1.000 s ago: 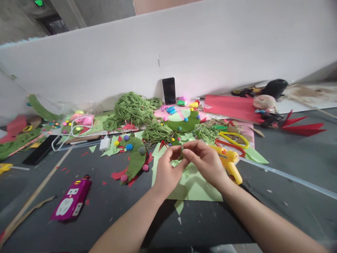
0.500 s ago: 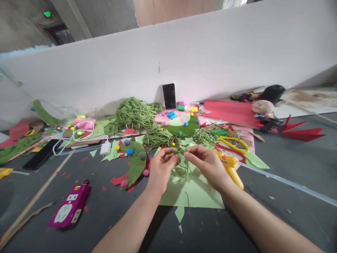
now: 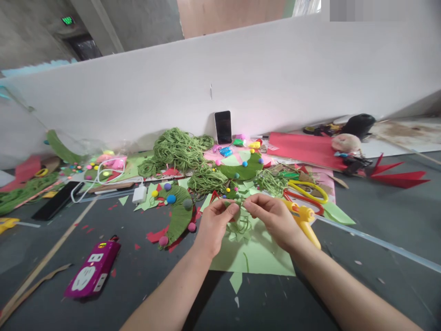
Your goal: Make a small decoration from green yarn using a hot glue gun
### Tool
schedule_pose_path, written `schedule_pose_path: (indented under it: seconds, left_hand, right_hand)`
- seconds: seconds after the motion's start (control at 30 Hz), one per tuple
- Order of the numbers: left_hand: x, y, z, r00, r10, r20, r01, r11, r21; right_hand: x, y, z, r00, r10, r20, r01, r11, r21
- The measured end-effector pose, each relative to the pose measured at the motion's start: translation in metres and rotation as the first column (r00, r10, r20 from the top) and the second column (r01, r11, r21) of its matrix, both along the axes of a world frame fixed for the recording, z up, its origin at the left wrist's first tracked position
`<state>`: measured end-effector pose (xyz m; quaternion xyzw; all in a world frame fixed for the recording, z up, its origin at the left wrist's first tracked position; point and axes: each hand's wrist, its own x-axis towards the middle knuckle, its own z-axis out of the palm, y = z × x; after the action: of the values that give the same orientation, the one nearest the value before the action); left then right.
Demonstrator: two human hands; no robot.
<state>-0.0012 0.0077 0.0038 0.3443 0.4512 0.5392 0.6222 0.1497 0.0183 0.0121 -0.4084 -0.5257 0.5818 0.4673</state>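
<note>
My left hand (image 3: 214, 225) and my right hand (image 3: 273, 219) meet over a light green paper sheet (image 3: 265, 257). Both have thumb and forefinger pinched on a small piece of green yarn (image 3: 240, 202); its exact shape is mostly covered by the fingers. Loose yarn loops (image 3: 242, 224) lie or hang just below it. Left of my hands is a green yarn-wrapped crescent (image 3: 179, 216) dotted with coloured pompoms. A similar crescent (image 3: 245, 172) sits behind them. Beside my right wrist lies a yellow glue gun (image 3: 304, 215) with a long clear glue stick.
A heap of green yarn (image 3: 175, 149) and an upright phone (image 3: 223, 127) stand by the white partition (image 3: 155, 87). Scissors with yellow handles (image 3: 312, 189) and red card (image 3: 303, 149) are on the right. At the left are a purple power box (image 3: 93, 269), a white charger (image 3: 139, 193) and a black phone (image 3: 57, 201).
The fingers have shifted slightly around the small yarn piece, with the right fingertips a little farther from the left thumb. The whole view has drifted slightly; other things stay put.
</note>
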Motion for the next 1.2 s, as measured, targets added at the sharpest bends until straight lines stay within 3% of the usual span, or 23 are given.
schedule_pose_path:
  seconds: [0.23, 0.43, 0.7, 0.87, 1.2]
  left_hand:
    - [0.0, 0.0, 0.001, 0.992, -0.064, 0.108, 0.073, 0.994, -0.082]
    - [0.001, -0.002, 0.002, 0.992, -0.051, 0.116, 0.061, 0.994, -0.085]
    - [0.003, -0.002, 0.007, 0.955, -0.087, 0.284, 0.133, 0.98, -0.146]
    - [-0.003, 0.0, 0.007, 0.957, -0.217, 0.193, 0.244, 0.962, -0.126]
    - [-0.016, 0.004, 0.01, 0.938, -0.343, -0.058, 0.339, 0.939, -0.059]
  right_hand:
    - [0.001, -0.001, 0.001, 0.996, 0.087, 0.036, -0.085, 0.995, -0.061]
    - [0.001, -0.001, -0.001, 0.995, 0.073, 0.066, -0.069, 0.995, -0.069]
    - [0.0, -0.001, 0.0, 0.996, 0.07, 0.054, -0.067, 0.996, -0.052]
    - [0.0, -0.002, 0.002, 0.996, 0.087, 0.02, -0.087, 0.996, 0.002]
    - [0.001, -0.002, -0.001, 0.995, 0.089, 0.041, -0.093, 0.988, 0.125]
